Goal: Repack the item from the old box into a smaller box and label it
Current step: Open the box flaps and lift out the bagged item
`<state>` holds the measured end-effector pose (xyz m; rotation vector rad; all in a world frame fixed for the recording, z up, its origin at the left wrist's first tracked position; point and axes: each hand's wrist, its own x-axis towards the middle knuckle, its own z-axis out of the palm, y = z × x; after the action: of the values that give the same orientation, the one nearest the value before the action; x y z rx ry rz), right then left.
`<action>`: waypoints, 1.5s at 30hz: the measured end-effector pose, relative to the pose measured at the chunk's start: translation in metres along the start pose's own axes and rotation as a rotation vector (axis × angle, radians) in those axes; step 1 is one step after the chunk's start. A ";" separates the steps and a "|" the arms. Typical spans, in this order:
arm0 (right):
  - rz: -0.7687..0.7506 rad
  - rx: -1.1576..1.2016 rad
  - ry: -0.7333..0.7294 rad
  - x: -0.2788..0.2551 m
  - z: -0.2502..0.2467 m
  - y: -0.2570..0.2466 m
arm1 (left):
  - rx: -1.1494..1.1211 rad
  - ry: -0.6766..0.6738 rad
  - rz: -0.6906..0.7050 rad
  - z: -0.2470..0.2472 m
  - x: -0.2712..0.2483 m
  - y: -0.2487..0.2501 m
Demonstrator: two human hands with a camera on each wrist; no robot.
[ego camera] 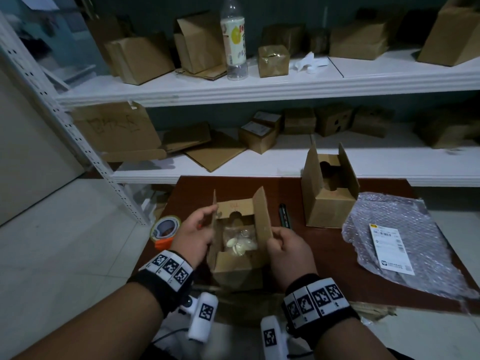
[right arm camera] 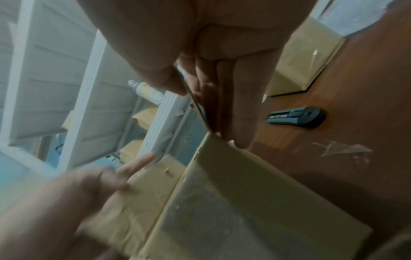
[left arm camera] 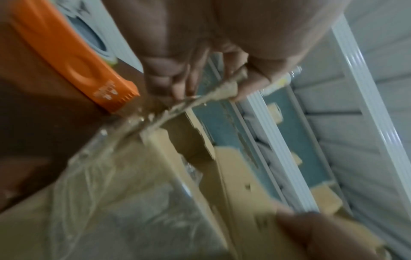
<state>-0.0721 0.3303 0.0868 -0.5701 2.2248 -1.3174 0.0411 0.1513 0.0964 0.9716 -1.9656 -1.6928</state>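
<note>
Both-sided, left hand [ego camera: 195,236] and right hand [ego camera: 287,246] pinching open box [ego camera: 233,268] flap edges

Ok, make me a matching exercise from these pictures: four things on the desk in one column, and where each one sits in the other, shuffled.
Things
1. tape dispenser
2. knife
3. label
4. item

Places
A. on the bubble wrap
B. inside the box whose flaps the left hand and right hand hold
C. left of the held box
D. between the two open boxes

Pairs: 1-C, 2-D, 3-A, 4-B
</note>
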 end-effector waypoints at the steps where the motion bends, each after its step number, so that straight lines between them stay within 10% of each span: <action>1: 0.007 0.007 0.000 0.000 -0.001 0.002 | -0.028 0.012 -0.018 -0.003 0.001 -0.002; 9: 0.065 0.072 -0.012 0.009 -0.002 0.014 | -0.120 0.032 -0.282 -0.026 0.001 -0.036; 18: 0.106 0.065 -0.059 0.006 0.013 0.021 | 0.897 -0.278 -0.030 -0.016 -0.002 -0.033; 24: -0.076 -0.113 -0.019 0.000 0.011 0.015 | 1.323 -0.161 0.101 -0.006 0.003 0.004; 31: -0.217 -0.464 -0.077 -0.005 0.011 0.009 | 1.546 -0.139 0.404 0.002 0.034 0.044; 45: -0.151 -0.820 -0.063 0.006 -0.004 -0.009 | 1.451 -0.240 0.083 0.007 0.084 0.039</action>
<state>-0.0785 0.3257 0.0952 -1.0540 2.6557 -0.3721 -0.0319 0.0992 0.1199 0.9897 -3.2859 -0.0491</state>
